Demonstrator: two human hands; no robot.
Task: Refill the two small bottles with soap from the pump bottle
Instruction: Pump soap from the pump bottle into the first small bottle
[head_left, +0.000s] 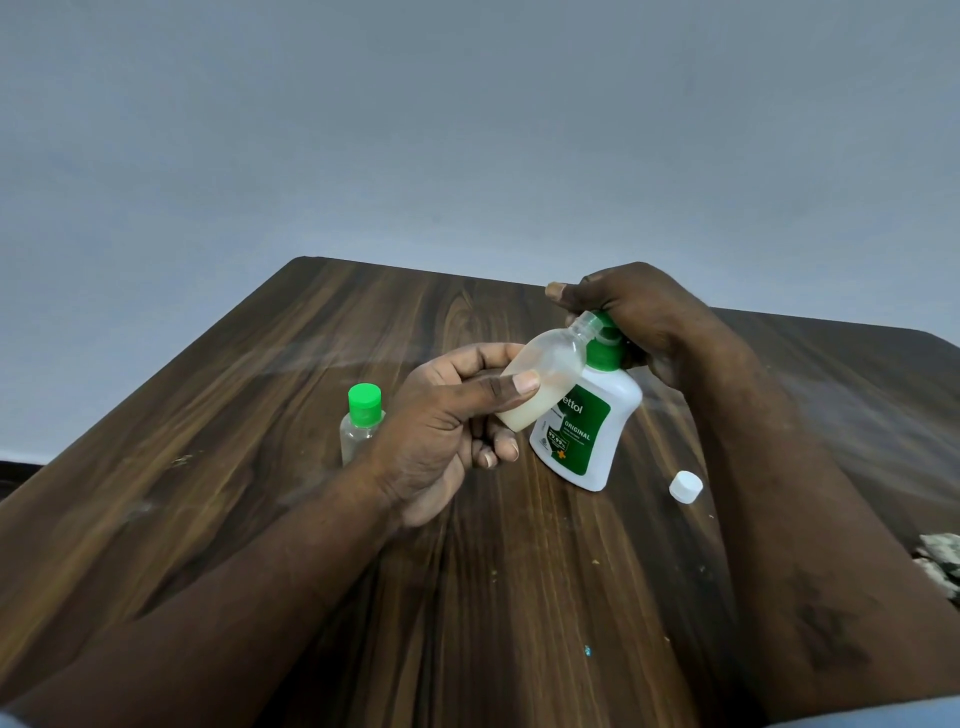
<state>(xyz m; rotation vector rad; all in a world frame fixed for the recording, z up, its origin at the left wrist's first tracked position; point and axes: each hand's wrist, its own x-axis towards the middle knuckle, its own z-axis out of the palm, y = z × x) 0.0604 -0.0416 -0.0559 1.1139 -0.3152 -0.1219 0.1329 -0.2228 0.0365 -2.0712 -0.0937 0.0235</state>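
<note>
**As the open bottle meets the pump: mouth-to-nozzle alignment is the deciding relation**

While the right hand (636, 317) sits curled over the green pump head (605, 353) of the pump bottle (587, 441), the left hand (447, 421) grips the uncapped small bottle (545, 374). The thumb lies across its front and the fingers wrap behind.

- Axis: the uncapped small bottle is tilted. Its long axis runs from its base, low and left against the pump bottle's label, up and right to its mouth at the pump head.
- Contents: pale cream liquid is pooled in the low end; the upper part looks clear. Judged partly filled.
- Nearer hand: the right hand is on the pump and the left hand only presents the mouth. Any correction looks like the left hand's job: a small shift of the neck under the spout.
- Pump bottle: it stands on the table (311, 519) and appears to lean, possibly a lens effect.
- Second small bottle (362, 421): green cap on, upright, just left of the left wrist, which hides its lower part. Judged not yet refilled; its fill level is unreadable.
- White cap (685, 487): it lies on the table to the right of the pump bottle, near the right forearm.

Hidden or unclear:
- The spout tip is covered by the neck and the right hand, so it cannot be told whether the mouth truly sits under it.
- Whether soap is flowing cannot be seen.
- Whether the right hand is pressing down cannot be seen either.

Risk: if the mouth is off the spout, soap would run down the outside.
</note>
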